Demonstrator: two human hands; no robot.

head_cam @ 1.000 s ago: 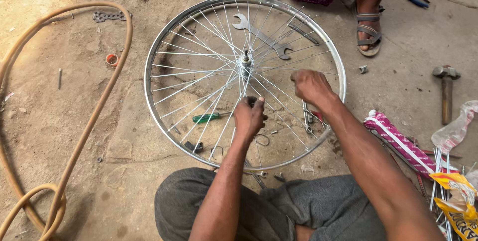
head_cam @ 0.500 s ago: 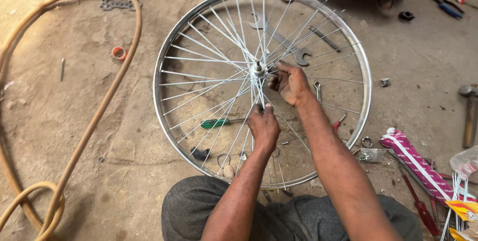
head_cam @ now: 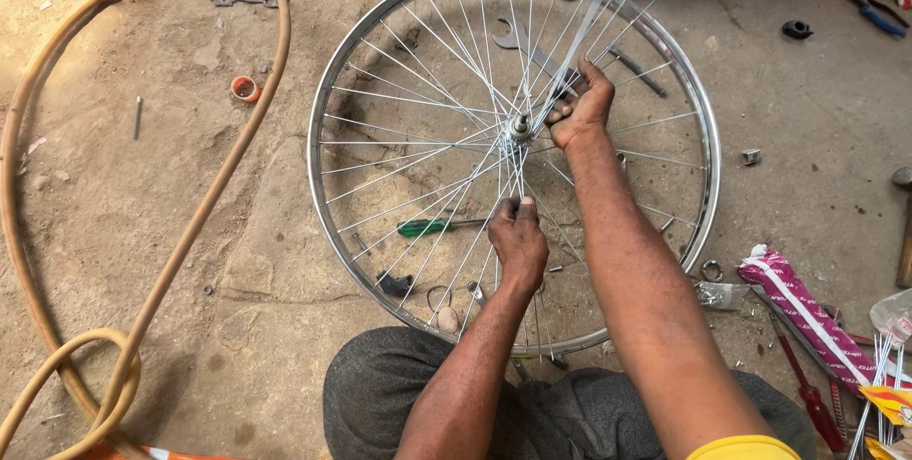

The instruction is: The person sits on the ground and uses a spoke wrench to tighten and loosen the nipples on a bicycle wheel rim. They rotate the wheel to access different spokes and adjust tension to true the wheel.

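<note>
**A:** Where does the work stand?

**B:** The shiny steel bicycle wheel rim (head_cam: 328,89) lies flat on the bare dirt-and-concrete ground (head_cam: 142,213), just beyond the person's knees. Its small metal hub (head_cam: 519,127) sits a little above the wheel's centre as seen here, with thin silver spokes (head_cam: 418,104) fanning out from it.

**A:** And the hands?

**B:** The right hand (head_cam: 581,104) is clenched around a bundle of loose spokes at about two o'clock from the hub, their free ends splaying toward the rim at one o'clock. The left hand (head_cam: 519,237) is closed around a few spokes at six o'clock from the hub.

**A:** How would you do this step well?

**B:** My judgement: keep the bundle gathered tight so no spoke springs free, and steady the hub side with the left hand. Work one spoke at a time, minding its crossing with its neighbours, rather than forcing several.

**A:** Anything in the way?

**B:** A green-handled screwdriver (head_cam: 427,226) lies under the spokes at eight o'clock, and a flat grey spanner (head_cam: 518,42) at twelve. Spoke ends could snag on either. The tan rubber hose (head_cam: 190,232) loops well apart at nine o'clock.
</note>
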